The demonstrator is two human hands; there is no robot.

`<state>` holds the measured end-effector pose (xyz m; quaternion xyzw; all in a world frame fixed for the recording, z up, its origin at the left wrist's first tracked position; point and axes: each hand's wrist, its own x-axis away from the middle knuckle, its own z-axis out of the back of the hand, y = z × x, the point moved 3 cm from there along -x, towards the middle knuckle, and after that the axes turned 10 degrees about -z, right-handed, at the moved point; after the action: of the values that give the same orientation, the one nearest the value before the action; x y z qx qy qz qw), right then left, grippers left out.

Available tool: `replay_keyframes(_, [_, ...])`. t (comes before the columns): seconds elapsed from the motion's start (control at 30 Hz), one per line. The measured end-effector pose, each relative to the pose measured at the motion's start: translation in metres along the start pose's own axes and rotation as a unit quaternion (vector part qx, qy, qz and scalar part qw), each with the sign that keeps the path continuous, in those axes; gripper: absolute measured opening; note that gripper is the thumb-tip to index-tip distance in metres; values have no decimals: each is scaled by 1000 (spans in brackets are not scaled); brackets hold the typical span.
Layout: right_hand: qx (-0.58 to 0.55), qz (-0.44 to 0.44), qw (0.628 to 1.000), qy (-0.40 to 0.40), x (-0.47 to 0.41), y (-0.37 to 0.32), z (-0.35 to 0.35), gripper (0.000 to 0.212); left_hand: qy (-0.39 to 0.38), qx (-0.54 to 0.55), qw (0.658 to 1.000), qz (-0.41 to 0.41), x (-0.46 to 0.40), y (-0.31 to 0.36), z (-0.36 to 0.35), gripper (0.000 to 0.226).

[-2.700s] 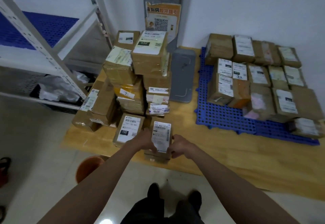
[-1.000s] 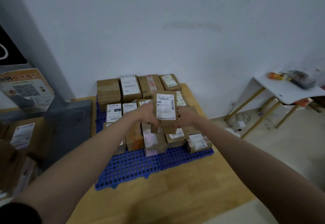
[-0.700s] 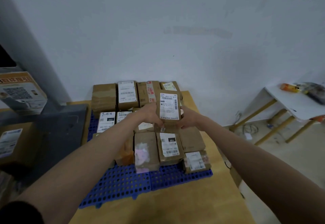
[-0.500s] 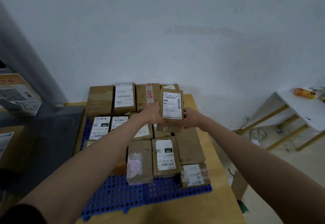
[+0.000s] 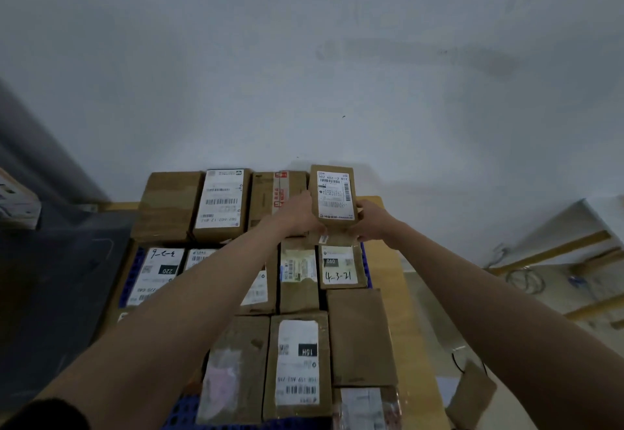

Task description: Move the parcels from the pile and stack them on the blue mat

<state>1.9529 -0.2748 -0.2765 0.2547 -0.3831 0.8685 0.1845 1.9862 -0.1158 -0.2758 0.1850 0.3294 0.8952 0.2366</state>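
Nearest me the brown cardboard parcels with white shipping labels (image 5: pixel 297 367) lie in rows on the blue perforated plastic mat (image 5: pixel 189 412), their long sides running away from me toward the pale wall (image 5: pixel 304 58). Beyond them my left hand (image 5: pixel 299 215) and right hand (image 5: pixel 369 223) pinch the near end of a small brown cardboard parcel with a white barcode label (image 5: pixel 332 196), one hand on each side, equally close. It stands label toward me, long axis pointing away, over the far right corner of the rows, so I judge it only needs lowering straight down there.
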Motion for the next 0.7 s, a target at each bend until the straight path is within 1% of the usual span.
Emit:
replay_keyframes(0.13, [28, 6, 1000, 9, -35, -6, 7, 51, 8, -6, 1000, 13, -33, -13, 0, 65])
replay_keyframes(0.23, [18, -6, 1000, 6, -56, -6, 10, 56, 13, -10, 1000, 14, -53, -21, -1, 64])
replay_keyframes(0.4, [15, 1, 999, 31, -76, -7, 15, 58, 38, -7, 999, 15, -73, -28, 0, 63])
replay_keyframes(0.47, [23, 10, 999, 42, -78, -9, 15, 63, 43, -13, 999, 13, -76, -29, 0, 64])
replay_keyframes(0.6, [58, 5, 996, 61, -76, -10, 14, 64, 20, -29, 999, 31, -73, -29, 4, 77])
replay_keyframes(0.7, [101, -11, 992, 75, -67, -11, 14, 66, -15, -69, 997, 43, -61, -27, 10, 80])
